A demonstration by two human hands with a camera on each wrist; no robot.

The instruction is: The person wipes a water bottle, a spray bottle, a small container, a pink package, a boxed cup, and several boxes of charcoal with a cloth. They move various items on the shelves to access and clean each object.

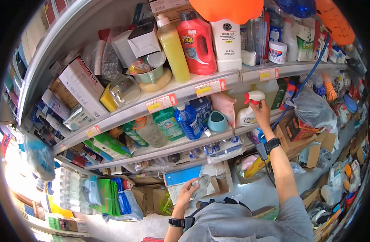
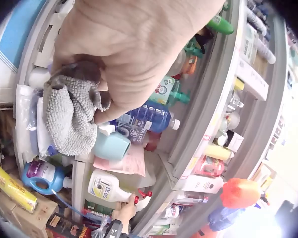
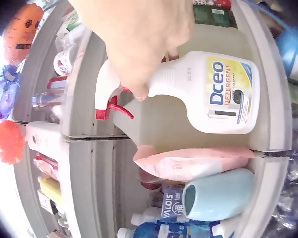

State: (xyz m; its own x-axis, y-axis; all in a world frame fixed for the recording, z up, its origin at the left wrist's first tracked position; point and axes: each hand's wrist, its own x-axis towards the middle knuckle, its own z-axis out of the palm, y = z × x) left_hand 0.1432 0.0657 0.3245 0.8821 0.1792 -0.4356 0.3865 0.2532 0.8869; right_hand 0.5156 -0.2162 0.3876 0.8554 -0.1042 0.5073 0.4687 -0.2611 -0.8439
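My right hand grips the neck of a white spray bottle with a red trigger, upright on the lower shelf. In the right wrist view its label reads Dceo Detergent, and the fingers of my right hand wrap just below the spray head. A pink packet and a pale blue cup-shaped container stand beside it. My left hand holds a crumpled grey cloth low in front of the shelves; in the left wrist view the cloth hangs from the curled fingers.
Bottles and boxes crowd the upper shelf, among them a red jug and a yellow bottle. A blue bottle stands on the lower shelf. An orange object hangs overhead, and a blue cord runs down at the right.
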